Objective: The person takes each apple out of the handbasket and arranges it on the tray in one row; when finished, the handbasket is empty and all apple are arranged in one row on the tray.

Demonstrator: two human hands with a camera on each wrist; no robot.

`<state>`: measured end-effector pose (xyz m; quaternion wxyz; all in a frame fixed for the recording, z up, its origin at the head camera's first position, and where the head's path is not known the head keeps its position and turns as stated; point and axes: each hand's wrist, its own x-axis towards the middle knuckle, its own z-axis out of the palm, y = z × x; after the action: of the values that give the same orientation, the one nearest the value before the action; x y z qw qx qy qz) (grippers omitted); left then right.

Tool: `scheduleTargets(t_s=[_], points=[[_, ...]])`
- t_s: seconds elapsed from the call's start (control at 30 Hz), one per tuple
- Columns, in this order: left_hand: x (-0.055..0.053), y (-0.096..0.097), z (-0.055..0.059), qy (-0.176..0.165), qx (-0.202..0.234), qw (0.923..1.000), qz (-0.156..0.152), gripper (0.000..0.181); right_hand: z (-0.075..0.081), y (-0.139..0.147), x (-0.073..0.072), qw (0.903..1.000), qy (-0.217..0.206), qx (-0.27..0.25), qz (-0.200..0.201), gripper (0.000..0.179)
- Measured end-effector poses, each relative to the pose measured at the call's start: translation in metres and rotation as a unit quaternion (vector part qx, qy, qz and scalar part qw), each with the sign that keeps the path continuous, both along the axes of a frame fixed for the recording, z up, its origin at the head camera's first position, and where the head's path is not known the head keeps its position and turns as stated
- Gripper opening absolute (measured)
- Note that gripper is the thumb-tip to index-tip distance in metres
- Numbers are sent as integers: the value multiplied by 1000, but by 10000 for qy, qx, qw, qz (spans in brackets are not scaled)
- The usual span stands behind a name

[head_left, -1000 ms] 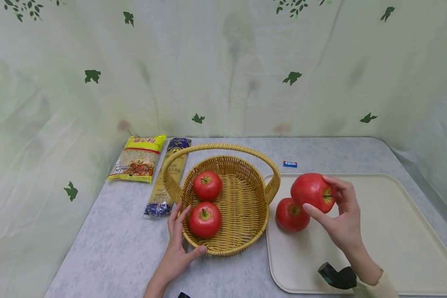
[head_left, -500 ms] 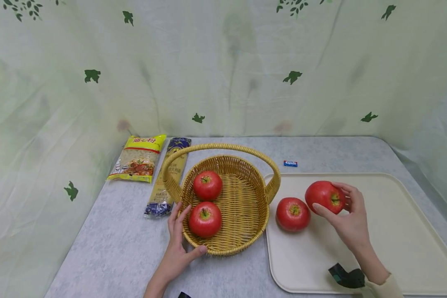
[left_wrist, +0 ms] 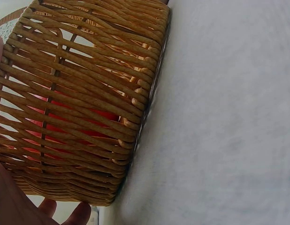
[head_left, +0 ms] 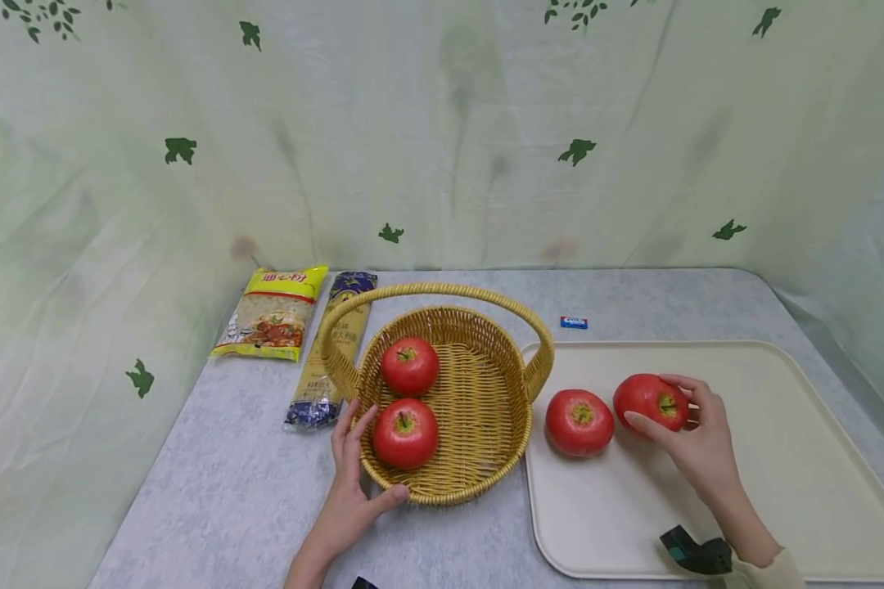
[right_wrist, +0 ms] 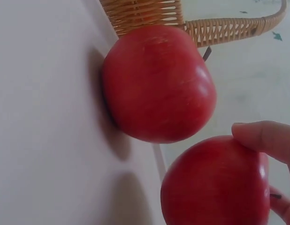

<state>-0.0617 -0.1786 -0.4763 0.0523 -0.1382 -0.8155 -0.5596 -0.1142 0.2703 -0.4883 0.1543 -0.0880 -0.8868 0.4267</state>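
A round wicker basket (head_left: 479, 409) with a tall handle stands mid-table and holds two red apples, a rear apple (head_left: 410, 366) and a front apple (head_left: 405, 433). My left hand (head_left: 349, 499) holds its near left side, thumb at the front and fingers spread along the rim. Over the beige tray (head_left: 796, 458), my right hand (head_left: 696, 438) grips another red apple (right_wrist: 215, 187) between thumb and fingers, stem facing the wrist. The right wrist view shows it low above the tray, its shadow apart from it. Just left of it, one more apple (head_left: 579, 423) rests on the tray.
Left of the basket lie a yellow-topped food bag (head_left: 271, 315) and a long blue-ended pasta packet (head_left: 317, 376). A small blue packet (head_left: 574, 323) lies behind the tray. The basket's handle (head_left: 442, 289) arches high, and a patterned curtain (head_left: 442, 139) hangs behind the table.
My right hand has carried its apple rightward and lower, away from the apple on the tray, which is now fully visible. My left hand and the basket have stayed in place.
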Motion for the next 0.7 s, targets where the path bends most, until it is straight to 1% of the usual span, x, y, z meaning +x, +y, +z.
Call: scheduleTargets(t_s=[0.1,0.27,0.37,0.53,0.7], points=[[0,0,1,-2,-11,10000,-11,100,7,-4,4,9998,-176,17,27,76],[1,0,1,-20,-24,10000,30,101,29,-15,13,9988,-477,-44,76,72],[1,0,1,-12,-37,10000,38,101,38,-20,17,9982,-581,-51,141,71],[1,0,1,-21,-23,10000,38,101,40,-21,19,9973,-710,16,176,69],[1,1,2,-51,-2,10000,26,101,37,-20,18,9975,-664,92,237,68]])
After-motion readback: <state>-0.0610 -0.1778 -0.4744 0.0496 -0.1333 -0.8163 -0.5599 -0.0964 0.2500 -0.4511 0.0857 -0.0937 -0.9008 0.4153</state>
